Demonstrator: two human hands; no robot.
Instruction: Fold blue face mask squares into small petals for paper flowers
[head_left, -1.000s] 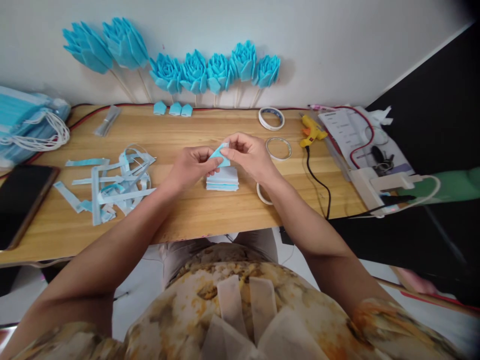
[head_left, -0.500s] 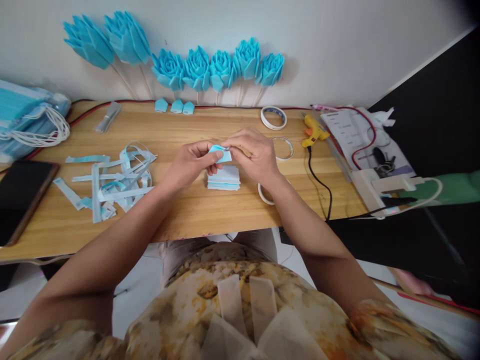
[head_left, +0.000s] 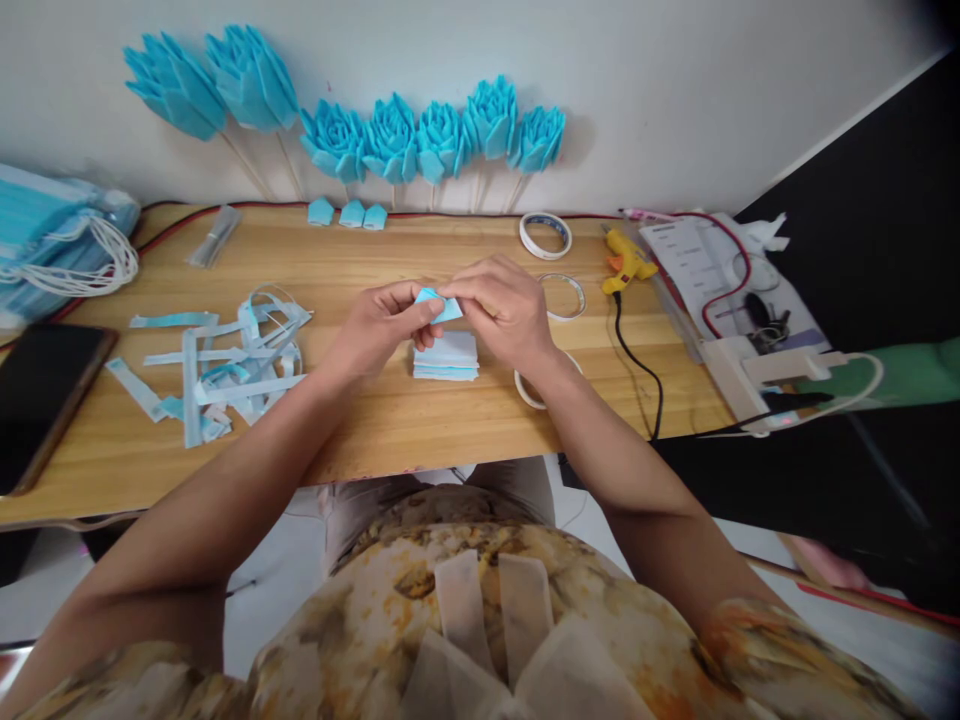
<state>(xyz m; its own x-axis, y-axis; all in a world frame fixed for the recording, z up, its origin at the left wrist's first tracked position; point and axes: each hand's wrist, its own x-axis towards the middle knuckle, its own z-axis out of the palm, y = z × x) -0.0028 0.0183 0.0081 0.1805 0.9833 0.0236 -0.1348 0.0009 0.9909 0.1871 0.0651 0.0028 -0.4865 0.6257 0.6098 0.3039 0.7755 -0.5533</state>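
Observation:
A small light-blue piece of mask fabric (head_left: 450, 311) is held up between both hands above the table. My left hand (head_left: 386, 325) pinches its left side, thumb on top. My right hand (head_left: 510, 308) grips the upper right edge with thumb and fingertips, which hide part of a fold there. Just below and behind the hands lies a stack of cut pale-blue fabric pieces (head_left: 445, 358). Three folded blue petals (head_left: 351, 214) sit by the wall. Beside my right wrist is a tape roll (head_left: 528, 392), partly covered by the forearm.
Blue fabric flowers (head_left: 391, 140) on sticks lean along the wall. Cut strips (head_left: 192, 385) and a phone (head_left: 49, 400) lie to the left, near bagged masks (head_left: 45, 225). On the right are two more tape rolls (head_left: 525, 240), a yellow glue gun (head_left: 628, 262) and a power strip (head_left: 735, 385).
My right fingertips have shifted slightly left along the top edge of the fabric piece, pressing its fold down. The piece stays in both hands; the rest is unchanged.

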